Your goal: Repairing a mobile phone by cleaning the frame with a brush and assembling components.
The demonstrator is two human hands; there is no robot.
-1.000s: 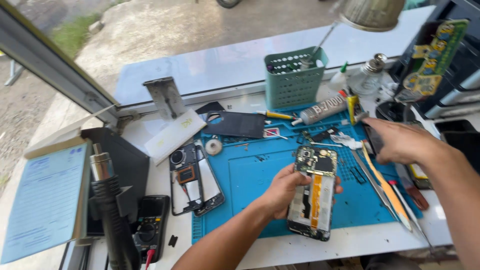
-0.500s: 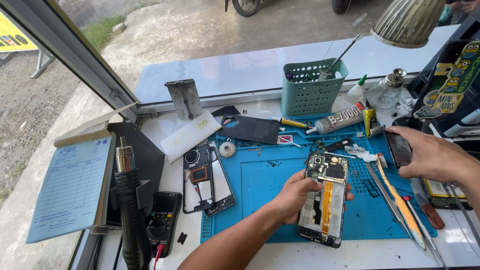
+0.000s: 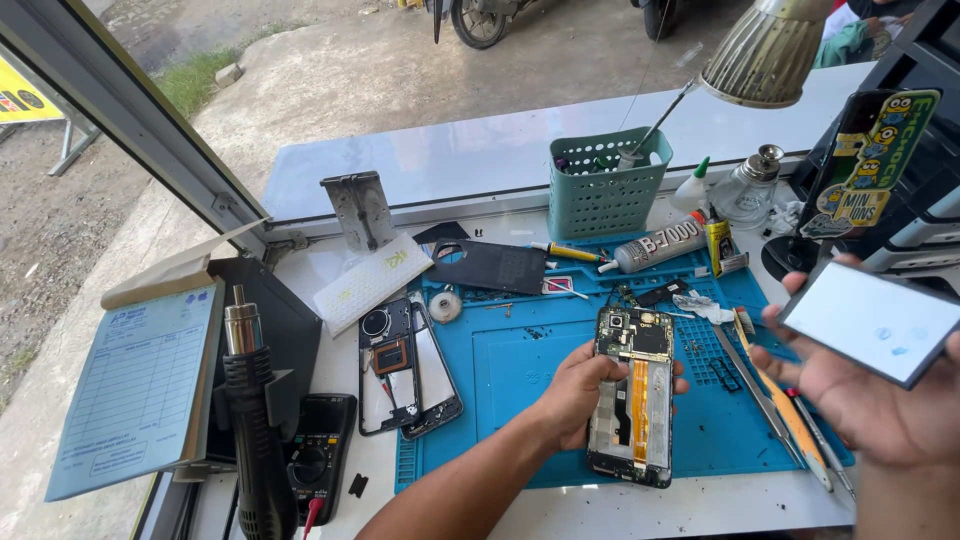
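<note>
Two hands: both are seen over the blue mat [image 3: 520, 400] on the white surface [image 3: 330, 290].
Left hand [image 3: 575, 395]: it is closed around the left edge of the opened phone [image 3: 635, 395], with the fingers wrapped on its side.
Opened phone: it lies flat on the blue mat, near the front edge, with the back cover removed; an orange flat cable and a circuit board are shown inside.
Right hand [image 3: 870, 400]: it is raised at the right side, and the fingers are clamped on the glass panel [image 3: 868, 322], which is held tilted above the mat.
Tools: tweezers [image 3: 755, 385] and a flat orange pry stick [image 3: 790, 415] are laid on the right part of the mat, under the right hand.
Second phone frame [image 3: 405, 365]: it is placed just beside the left edge of the mat.
Green basket [image 3: 605, 190]: it stands behind the mat, and a glue tube [image 3: 655, 250] lies near it.
Hot air handle [image 3: 250, 400]: it is seen at the front left, next to a black multimeter [image 3: 320, 455] and a clipboard with a blue form [image 3: 135, 385].
</note>
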